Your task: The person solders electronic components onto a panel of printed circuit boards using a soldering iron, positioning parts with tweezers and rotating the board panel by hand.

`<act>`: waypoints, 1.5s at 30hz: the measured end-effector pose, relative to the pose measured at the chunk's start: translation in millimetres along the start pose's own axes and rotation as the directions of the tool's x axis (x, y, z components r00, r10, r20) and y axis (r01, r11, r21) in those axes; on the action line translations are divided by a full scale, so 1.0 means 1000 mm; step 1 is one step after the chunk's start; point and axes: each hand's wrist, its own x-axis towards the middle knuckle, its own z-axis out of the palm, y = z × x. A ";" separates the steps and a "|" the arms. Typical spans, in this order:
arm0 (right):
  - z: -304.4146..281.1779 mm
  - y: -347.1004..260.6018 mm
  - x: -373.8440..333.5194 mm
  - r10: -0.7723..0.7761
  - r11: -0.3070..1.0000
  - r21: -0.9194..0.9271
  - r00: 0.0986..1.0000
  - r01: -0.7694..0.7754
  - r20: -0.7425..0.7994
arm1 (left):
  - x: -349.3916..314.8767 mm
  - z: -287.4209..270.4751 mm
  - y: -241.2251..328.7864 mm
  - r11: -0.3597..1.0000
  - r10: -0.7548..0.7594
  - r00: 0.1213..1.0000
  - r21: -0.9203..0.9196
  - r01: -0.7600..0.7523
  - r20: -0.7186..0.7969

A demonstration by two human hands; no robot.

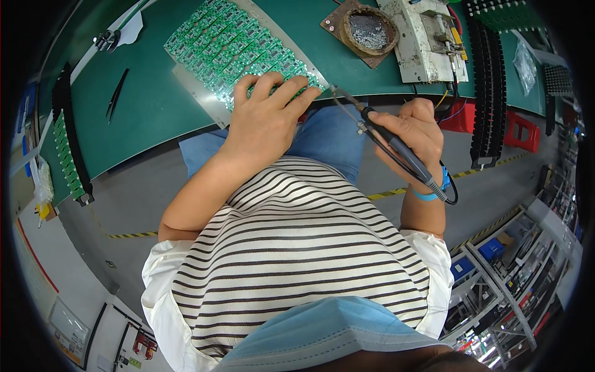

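My left hand (266, 115) rests with its fingers spread over the near edge of a panel of green circuit boards (229, 46). The boards lie in rows on a flat metal plate (198, 93), which reaches the table's front edge. In my right hand (416, 130) is a soldering iron (400, 147), fingers wrapped round its dark handle. A thin tube runs alongside the iron. Its tip points left at the plate's near right corner, close to my left fingertips; whether it touches a board I cannot tell.
Black tweezers (116, 96) lie on the green table (145, 118) at left. Beyond the iron stand a round pot of solder scraps (370, 32) and a whitish metal device (424, 43). Black slotted racks (486, 93) flank the workspace. A red stool (522, 132) is below at right.
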 end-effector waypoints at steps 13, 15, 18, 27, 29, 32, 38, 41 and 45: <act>0.003 -0.002 0.010 0.161 0.987 0.007 0.974 -0.162 -0.161 | 0.009 -0.005 -0.012 0.999 -0.031 0.998 -0.013 0.030 -0.063; 0.007 -0.001 0.011 0.152 0.988 0.026 0.981 -0.150 -0.121 | 0.010 -0.006 -0.017 1.000 -0.011 0.998 0.005 0.011 -0.059; 0.011 0.001 0.011 0.122 0.989 0.087 0.993 -0.121 0.000 | 0.011 -0.006 -0.022 0.997 0.050 0.998 0.055 -0.047 -0.040; 0.014 0.003 0.018 0.050 0.997 0.064 0.998 -0.052 0.029 | 0.010 -0.007 -0.020 0.998 0.035 0.999 0.055 -0.034 -0.021; 0.014 0.003 0.019 0.043 0.997 0.061 0.999 -0.044 0.032 | 0.009 -0.006 -0.020 0.999 0.028 0.999 0.047 -0.027 -0.020; 0.014 0.003 0.020 0.002 1.000 0.031 0.999 -0.004 0.044 | 0.009 -0.007 -0.019 0.999 0.021 1.000 0.039 -0.020 -0.020; 0.013 0.002 0.025 -0.010 1.000 0.022 0.999 0.009 0.050 | 0.008 -0.007 -0.019 0.999 0.017 1.000 0.039 -0.017 -0.014; 0.012 0.002 0.027 -0.018 1.000 0.017 0.998 0.017 0.059 | 0.008 -0.007 -0.018 0.999 0.014 1.000 0.033 -0.013 -0.007; 0.012 0.003 0.028 -0.033 0.999 0.012 0.997 0.032 0.071 | 0.008 -0.008 -0.018 1.000 0.009 1.000 0.028 -0.009 -0.001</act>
